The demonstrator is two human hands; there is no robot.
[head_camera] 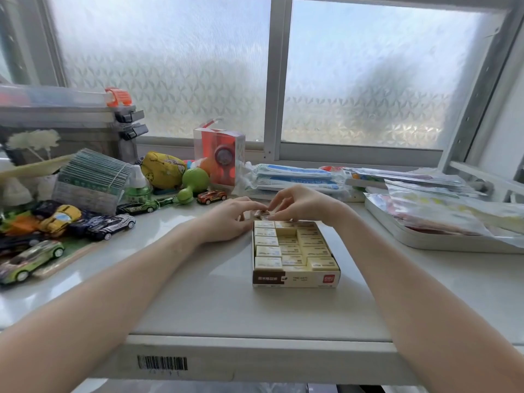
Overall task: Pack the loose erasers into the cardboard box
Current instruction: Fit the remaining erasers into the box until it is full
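Note:
An open cardboard box [295, 279] with a brown and cream front lies on the white table, right of centre. Several cream erasers [268, 251] in paper sleeves fill it in rows. Both hands meet just behind the box's far edge. My left hand [226, 219] and my right hand [300, 204] pinch one small eraser [262, 213] between their fingertips, held above the far left corner of the box. Most of that eraser is hidden by the fingers.
Several toy cars [110, 226] crowd the table's left side, with a stack of packets [90, 177], a green bottle [137, 184] and a red boxed toy [219, 157] behind. A white tray [425, 236] of plastic-wrapped items stands at right. A frosted window is behind.

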